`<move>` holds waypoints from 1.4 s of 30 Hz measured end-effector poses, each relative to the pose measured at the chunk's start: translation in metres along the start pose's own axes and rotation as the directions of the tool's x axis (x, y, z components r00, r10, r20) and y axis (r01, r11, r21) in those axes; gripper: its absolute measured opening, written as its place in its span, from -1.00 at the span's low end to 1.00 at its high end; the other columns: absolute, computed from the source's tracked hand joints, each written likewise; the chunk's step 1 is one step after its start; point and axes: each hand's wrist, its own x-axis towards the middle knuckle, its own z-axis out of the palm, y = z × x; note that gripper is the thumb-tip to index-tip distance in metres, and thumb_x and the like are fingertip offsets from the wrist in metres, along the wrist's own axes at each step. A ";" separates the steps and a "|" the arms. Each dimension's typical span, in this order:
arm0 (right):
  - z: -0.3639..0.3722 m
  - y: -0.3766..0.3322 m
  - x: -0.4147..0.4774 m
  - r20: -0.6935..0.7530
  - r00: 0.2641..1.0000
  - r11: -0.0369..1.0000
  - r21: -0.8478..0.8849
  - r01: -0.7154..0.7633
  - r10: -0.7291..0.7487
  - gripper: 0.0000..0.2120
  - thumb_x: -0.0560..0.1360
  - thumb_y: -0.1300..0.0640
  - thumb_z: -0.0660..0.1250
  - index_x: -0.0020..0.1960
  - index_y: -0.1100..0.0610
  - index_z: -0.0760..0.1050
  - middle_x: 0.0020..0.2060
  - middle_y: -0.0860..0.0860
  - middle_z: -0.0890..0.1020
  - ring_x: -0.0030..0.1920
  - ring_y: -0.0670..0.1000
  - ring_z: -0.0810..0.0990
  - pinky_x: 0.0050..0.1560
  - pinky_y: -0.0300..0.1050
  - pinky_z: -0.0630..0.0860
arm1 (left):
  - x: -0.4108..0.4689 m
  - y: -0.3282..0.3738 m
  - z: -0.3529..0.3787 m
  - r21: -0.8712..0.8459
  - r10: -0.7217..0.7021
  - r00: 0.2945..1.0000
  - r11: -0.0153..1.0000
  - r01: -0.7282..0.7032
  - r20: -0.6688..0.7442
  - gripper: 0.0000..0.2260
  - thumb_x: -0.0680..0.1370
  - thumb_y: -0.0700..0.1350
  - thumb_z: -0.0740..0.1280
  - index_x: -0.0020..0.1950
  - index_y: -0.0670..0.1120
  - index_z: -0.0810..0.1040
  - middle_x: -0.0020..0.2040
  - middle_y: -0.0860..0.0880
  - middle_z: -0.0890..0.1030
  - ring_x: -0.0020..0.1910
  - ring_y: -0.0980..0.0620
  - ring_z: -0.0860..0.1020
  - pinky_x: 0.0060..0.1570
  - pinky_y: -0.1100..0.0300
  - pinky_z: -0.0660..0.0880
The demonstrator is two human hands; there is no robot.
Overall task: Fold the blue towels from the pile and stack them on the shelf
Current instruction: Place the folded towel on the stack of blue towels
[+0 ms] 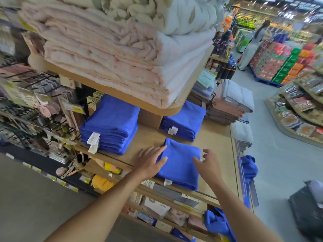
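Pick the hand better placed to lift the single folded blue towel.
Left, likely. The left hand rests with straight fingers on the left edge of the folded towel; the right hand hovers over its right side, fingers loosely curled, apparently not touching.

A: where's the folded blue towel [180,163] at?
B: flat on the shelf [218,137], front edge, white tag facing out. There's a taller stack [110,124] left, a smaller stack [183,119] behind it, crumpled ones [250,166] hanging off right.
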 end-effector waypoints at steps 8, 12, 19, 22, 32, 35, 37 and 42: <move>0.009 0.005 0.002 0.328 0.887 0.820 0.370 -0.438 0.326 -0.51 0.36 -0.16 0.59 -0.09 0.19 0.45 -0.25 0.04 0.44 -0.29 0.08 0.46 -0.32 -0.07 0.38 | 0.017 0.016 0.007 0.093 -0.121 0.973 0.990 0.104 0.195 -0.33 0.54 0.35 0.08 0.62 0.23 0.03 0.63 0.21 0.11 0.64 0.05 -0.06 0.54 -0.21 -0.15; 0.017 -0.007 0.005 0.379 0.876 0.758 0.463 -0.459 0.299 -0.41 0.29 -0.08 0.65 0.14 0.22 0.54 0.03 0.12 0.65 0.02 0.15 0.67 0.00 0.05 0.64 | 0.011 0.014 0.006 0.122 -0.080 0.982 0.991 0.059 0.171 -0.34 0.57 0.37 0.11 0.62 0.24 0.01 0.63 0.19 0.13 0.64 0.06 -0.05 0.55 -0.20 -0.12; 0.012 -0.018 -0.010 0.189 0.980 0.817 0.557 -0.153 0.055 -0.69 0.37 0.15 0.56 0.05 0.00 0.56 -0.09 -0.04 0.71 -0.07 0.02 0.71 -0.21 -0.13 0.57 | 0.015 0.019 -0.002 -0.576 -0.153 0.984 0.798 0.178 0.093 -0.10 0.50 0.02 0.51 0.66 0.06 0.01 0.59 0.05 0.25 0.55 0.07 0.26 0.45 0.15 0.27; -0.010 -0.026 -0.010 0.172 0.980 0.806 0.591 -0.021 -0.100 -0.63 0.33 0.13 0.57 0.07 -0.08 0.56 -0.09 -0.15 0.72 -0.05 -0.08 0.71 -0.11 -0.10 0.61 | 0.026 0.032 -0.019 -0.898 -0.121 0.982 0.400 0.181 0.144 -0.24 0.53 -0.16 0.51 0.61 0.01 0.17 0.56 -0.01 0.36 0.50 0.11 0.37 0.36 0.20 0.43; -0.084 -0.064 0.079 0.207 0.950 0.665 0.747 0.001 -0.235 -0.49 0.41 0.26 0.55 0.32 0.12 0.51 0.14 0.10 0.71 0.11 0.16 0.70 -0.01 0.08 0.66 | 0.076 0.070 -0.055 -0.880 0.128 0.873 0.128 0.456 0.471 -0.50 0.46 -0.05 0.51 0.38 -0.03 0.51 0.32 -0.07 0.63 0.31 -0.09 0.59 0.31 -0.11 0.52; -0.091 -0.078 0.114 0.235 0.952 0.611 0.788 -0.069 -0.196 -0.57 0.43 0.25 0.53 0.26 0.11 0.55 0.08 0.08 0.74 0.09 0.17 0.72 -0.07 0.03 0.68 | 0.104 0.086 -0.074 -0.916 0.047 0.917 0.084 0.392 0.397 -0.61 0.49 -0.19 0.48 0.29 -0.01 0.54 0.21 -0.05 0.68 0.16 -0.09 0.66 0.07 -0.15 0.65; -0.092 -0.091 0.139 0.267 0.945 0.564 0.817 -0.119 -0.189 -0.55 0.40 0.21 0.54 0.27 0.10 0.55 0.09 0.10 0.73 0.08 0.18 0.72 -0.02 0.12 0.69 | 0.124 0.097 -0.088 -0.933 -0.019 0.934 0.046 0.357 0.357 -0.68 0.53 -0.18 0.45 0.26 -0.01 0.56 0.13 -0.04 0.70 0.07 -0.09 0.67 -0.04 -0.08 0.68; -0.066 -0.118 0.196 0.360 0.932 0.509 0.811 -0.288 -0.047 -0.51 0.39 0.10 0.58 0.26 0.14 0.52 0.05 0.08 0.72 -0.05 0.14 0.73 -0.24 -0.04 0.64 | 0.174 0.106 -0.094 -0.927 -0.309 0.885 -0.252 0.276 0.348 -0.87 0.59 -0.02 0.39 0.10 -0.02 0.58 0.03 -0.08 0.66 0.06 -0.09 0.59 -0.06 0.01 0.63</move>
